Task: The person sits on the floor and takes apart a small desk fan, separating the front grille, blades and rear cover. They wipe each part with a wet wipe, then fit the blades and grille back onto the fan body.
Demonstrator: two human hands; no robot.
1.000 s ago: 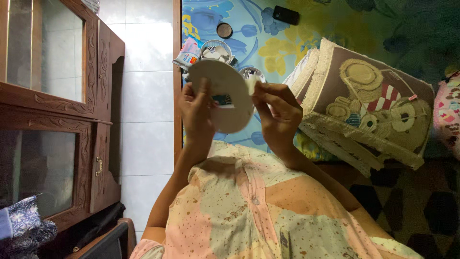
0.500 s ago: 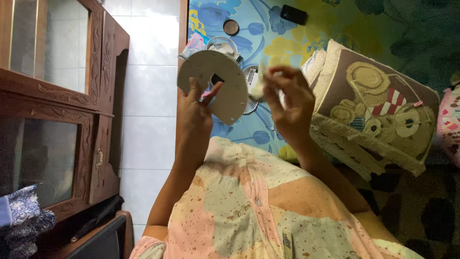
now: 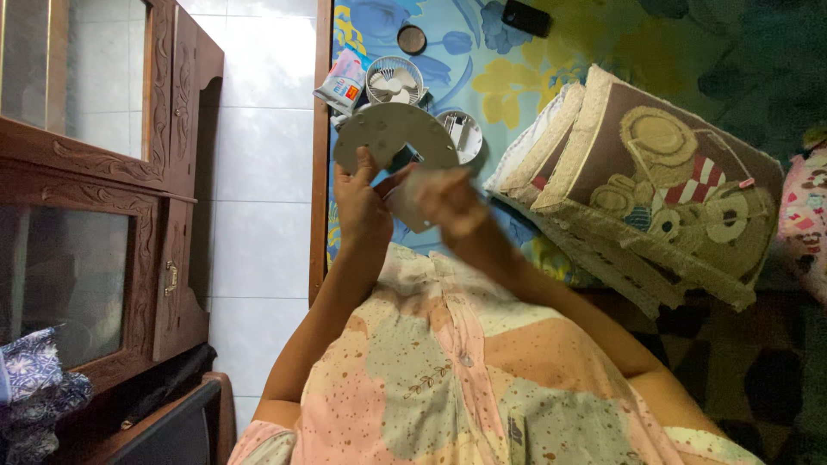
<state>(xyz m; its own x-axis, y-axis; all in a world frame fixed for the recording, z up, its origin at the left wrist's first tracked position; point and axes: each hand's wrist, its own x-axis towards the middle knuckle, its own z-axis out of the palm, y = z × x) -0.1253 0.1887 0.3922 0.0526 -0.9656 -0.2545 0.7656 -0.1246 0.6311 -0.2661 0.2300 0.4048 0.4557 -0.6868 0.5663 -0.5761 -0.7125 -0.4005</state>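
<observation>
I see my left hand (image 3: pixel 362 202) gripping a pale round disc (image 3: pixel 388 133) by its lower edge, thumb on the face, fingers curled behind it. The disc is held up above my chest, face toward me, with a dark rectangular cut-out near its middle and small holes scattered over it. My right hand (image 3: pixel 444 202) is just beside the left, blurred, at the disc's lower right rim; it seems to press something whitish against the disc, but I cannot tell whether it is clamped on anything or merely touching.

Beyond the disc lies a bed (image 3: pixel 568 43) with a blue and yellow floral sheet. On it, just past the disc's top edge, sits a small white fan (image 3: pixel 394 82), with a crumpled packet (image 3: pixel 343 83) touching its left side. A round white fan part (image 3: pixel 461 135) lies right of the disc. Farther off are a small dark round lid (image 3: pixel 412 39) and a black remote-like object (image 3: pixel 527 17). A brown cushion (image 3: pixel 663 181) with a bear picture leans on the bed to my right. On the left stands a wooden cabinet (image 3: pixel 112 181) with glass doors, on a white tiled floor (image 3: pixel 258 172).
</observation>
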